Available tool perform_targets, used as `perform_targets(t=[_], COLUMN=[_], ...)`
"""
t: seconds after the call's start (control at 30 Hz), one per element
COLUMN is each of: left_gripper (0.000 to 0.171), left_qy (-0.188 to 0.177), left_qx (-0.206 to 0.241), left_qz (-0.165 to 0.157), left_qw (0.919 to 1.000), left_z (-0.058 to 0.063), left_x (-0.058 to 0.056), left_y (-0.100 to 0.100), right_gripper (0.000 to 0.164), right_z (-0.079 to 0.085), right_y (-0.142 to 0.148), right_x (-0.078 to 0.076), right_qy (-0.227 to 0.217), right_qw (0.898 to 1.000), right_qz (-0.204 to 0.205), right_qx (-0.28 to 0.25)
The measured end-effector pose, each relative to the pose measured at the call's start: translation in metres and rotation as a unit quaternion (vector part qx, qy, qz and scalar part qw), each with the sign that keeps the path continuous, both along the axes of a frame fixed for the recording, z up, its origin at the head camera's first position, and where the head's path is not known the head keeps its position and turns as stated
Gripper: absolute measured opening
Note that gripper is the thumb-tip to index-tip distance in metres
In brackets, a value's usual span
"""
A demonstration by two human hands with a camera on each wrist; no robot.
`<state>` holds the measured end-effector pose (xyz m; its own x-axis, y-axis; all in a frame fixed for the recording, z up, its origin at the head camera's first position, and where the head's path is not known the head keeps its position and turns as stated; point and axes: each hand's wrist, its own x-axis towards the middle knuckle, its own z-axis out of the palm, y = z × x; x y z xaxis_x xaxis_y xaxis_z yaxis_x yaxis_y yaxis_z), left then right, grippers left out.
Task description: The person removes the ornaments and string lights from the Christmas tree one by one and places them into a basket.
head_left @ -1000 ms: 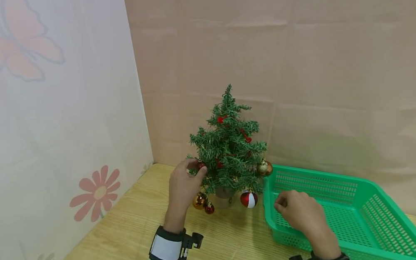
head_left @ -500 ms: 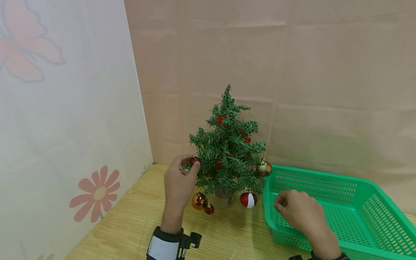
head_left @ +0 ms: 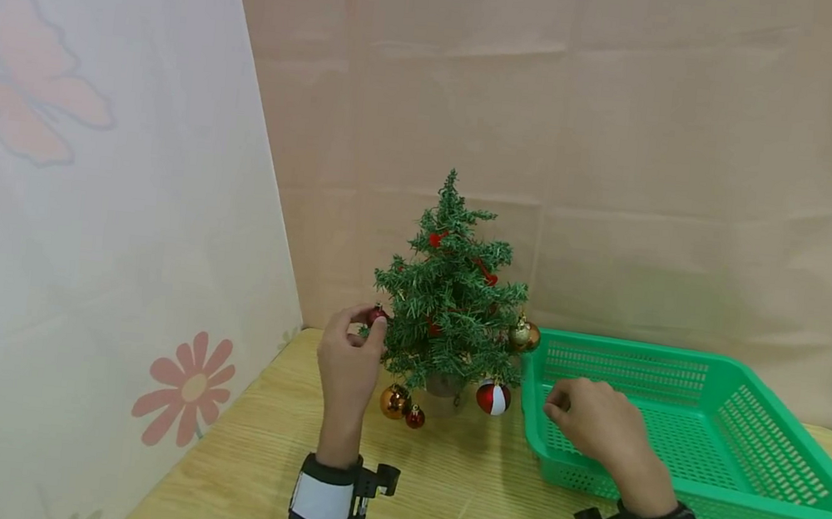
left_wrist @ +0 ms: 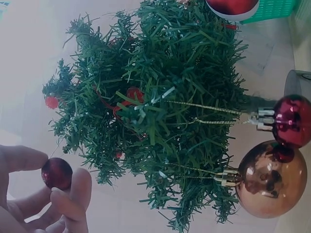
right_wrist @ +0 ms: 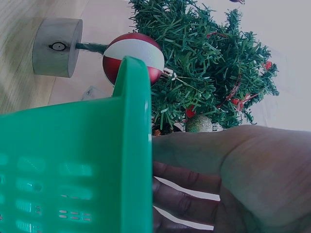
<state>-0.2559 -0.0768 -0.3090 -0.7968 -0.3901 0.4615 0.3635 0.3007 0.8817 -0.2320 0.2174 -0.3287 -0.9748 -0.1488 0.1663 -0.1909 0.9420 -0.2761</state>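
My left hand [head_left: 348,357] pinches a small dark red Christmas bauble [head_left: 378,314] by the left side of a small artificial Christmas tree [head_left: 450,296]. The left wrist view shows this bauble [left_wrist: 57,174] between the fingertips, a little apart from the branches. Low on the tree hang a copper bauble [head_left: 395,402], a small red bauble [head_left: 414,416] and a red-and-white bauble [head_left: 494,397]. A gold glitter bauble [head_left: 520,334] hangs on its right. My right hand [head_left: 596,419] hovers by the left end of a green basket [head_left: 641,345], fingers loosely curled, holding nothing; the basket rim hides its fingertips in the right wrist view.
The tree's round grey base [right_wrist: 57,47] stands on a wooden table [head_left: 254,461]. A white sheet with a printed flower [head_left: 193,388] borders the left side. Brown sheeting [head_left: 622,146] hangs behind.
My left hand has drawn back to the left, away from the branches, with the dark red bauble in its fingers. My right hand has stayed put.
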Motion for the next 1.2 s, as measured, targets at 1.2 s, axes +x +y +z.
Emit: perform_targets(t=[1.2], left_gripper=[0.026], left_qy=[0.048], left_qx=[0.054], left_qz=[0.001], left_qw=[0.9974], left_z=[0.011], left_x=[0.011], left_y=[-0.004], right_gripper=[0.01], right_z=[0.008], right_y=[-0.003], right_x=[0.007], right_qy=[0.014], right_qw=[1.0], right_qz=[-0.002], right_qx=[-0.014])
